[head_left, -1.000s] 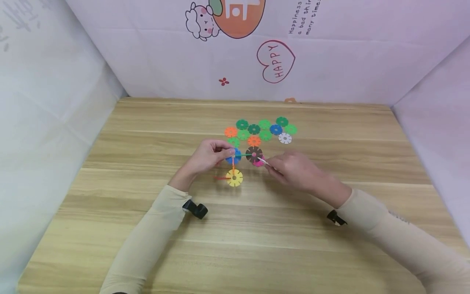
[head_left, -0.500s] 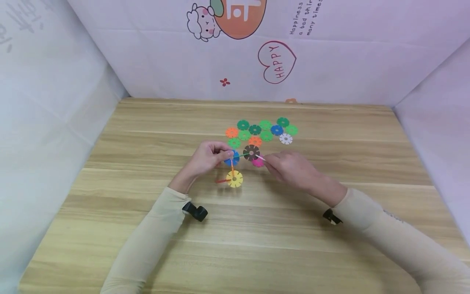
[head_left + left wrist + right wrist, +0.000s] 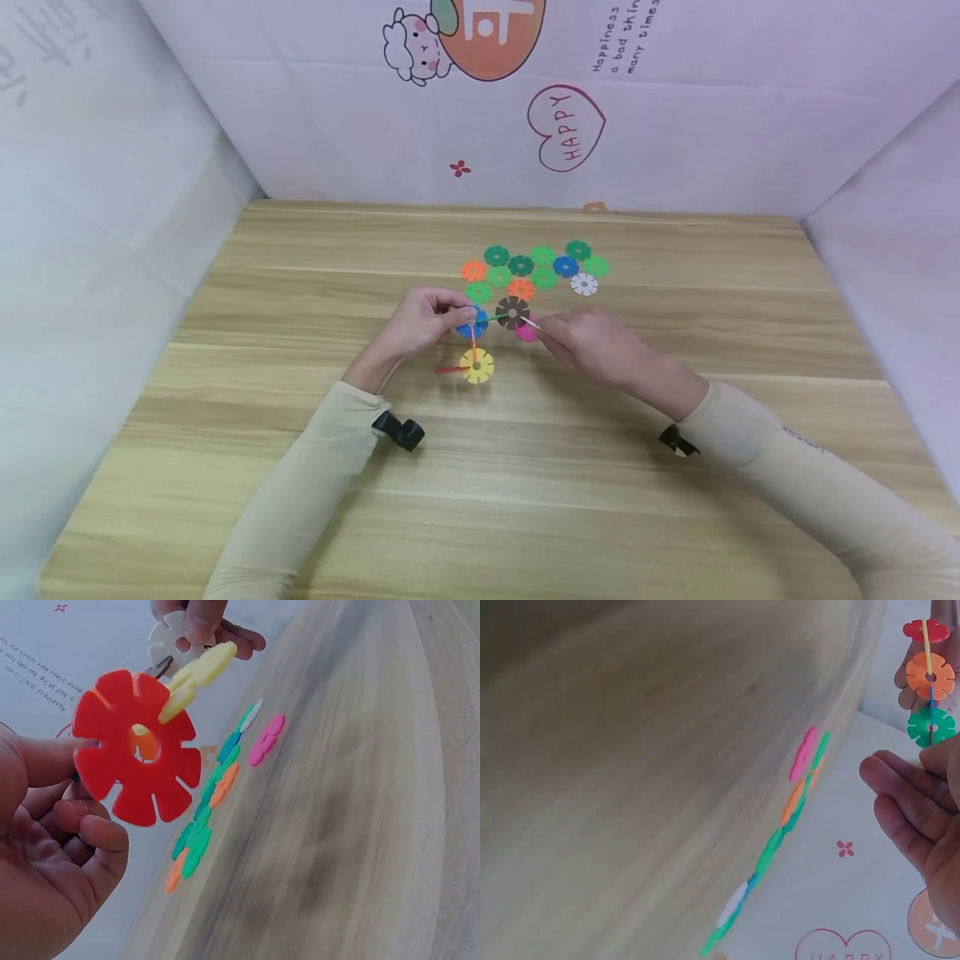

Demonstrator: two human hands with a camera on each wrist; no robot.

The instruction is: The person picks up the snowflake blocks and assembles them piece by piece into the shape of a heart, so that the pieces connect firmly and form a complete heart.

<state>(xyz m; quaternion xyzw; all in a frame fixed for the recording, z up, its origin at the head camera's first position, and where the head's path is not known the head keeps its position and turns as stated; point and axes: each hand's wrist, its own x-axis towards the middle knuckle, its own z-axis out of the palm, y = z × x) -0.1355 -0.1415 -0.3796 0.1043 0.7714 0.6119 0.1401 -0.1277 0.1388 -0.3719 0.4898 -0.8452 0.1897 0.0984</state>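
Observation:
A chain of slotted plastic discs hangs above the table between both hands. My left hand (image 3: 427, 327) pinches its blue disc (image 3: 472, 323) between thumb and fingers. An orange disc (image 3: 919, 676), a yellow disc (image 3: 477, 367) and a red disc (image 3: 120, 795) extend from there toward me. On the other side a green disc (image 3: 922, 724) joins the blue one to a brown disc (image 3: 513, 313). My right hand (image 3: 603, 343) pinches a white disc (image 3: 166, 646), seen edge-on in the head view, with its rim at the brown disc's edge.
Several loose discs lie flat toward the back of the wooden table (image 3: 480, 500), among them a white one (image 3: 584, 284) and an orange one (image 3: 473, 271). A pink disc (image 3: 527, 332) lies nearer, below the brown one. White printed cloth (image 3: 300, 108) walls the back and sides.
The brown disc and my right hand with the white disc have shifted slightly left. Their tilt has changed a little; over the last half second both hands stay almost still.

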